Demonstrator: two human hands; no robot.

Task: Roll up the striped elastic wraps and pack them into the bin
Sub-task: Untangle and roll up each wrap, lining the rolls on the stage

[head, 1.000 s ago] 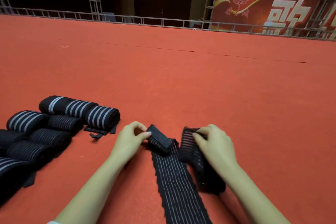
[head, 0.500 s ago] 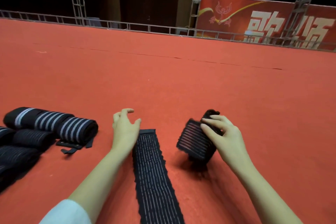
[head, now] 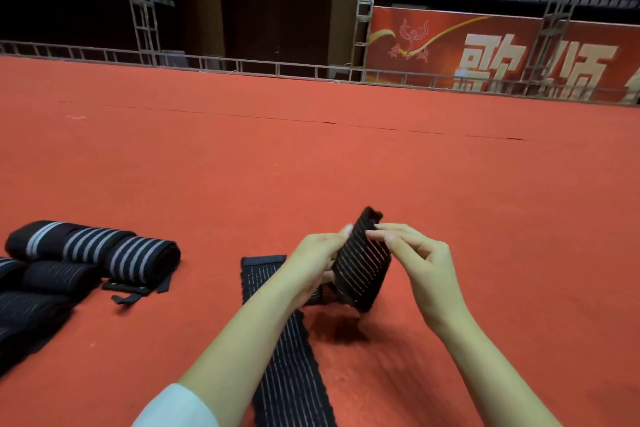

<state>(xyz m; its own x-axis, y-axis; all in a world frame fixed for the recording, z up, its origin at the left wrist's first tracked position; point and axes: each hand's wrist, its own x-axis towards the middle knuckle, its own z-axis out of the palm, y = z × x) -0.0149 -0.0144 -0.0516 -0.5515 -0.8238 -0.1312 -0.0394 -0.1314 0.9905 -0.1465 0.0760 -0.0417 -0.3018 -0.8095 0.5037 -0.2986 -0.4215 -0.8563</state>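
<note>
Red carpet (head: 346, 166) spreads to the railing (head: 242, 64); left hand (head: 311, 267) and right hand (head: 427, 274) fingers (head: 391, 236) pinch the raised rolled wrap (head: 360, 270).

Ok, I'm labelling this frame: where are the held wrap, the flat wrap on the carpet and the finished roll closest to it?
held wrap (head: 362, 267): head view, middle of its striped face.
flat wrap (head: 292, 378): head view, middle of the strip.
finished roll (head: 142, 255): head view, its grey-striped side.
</note>
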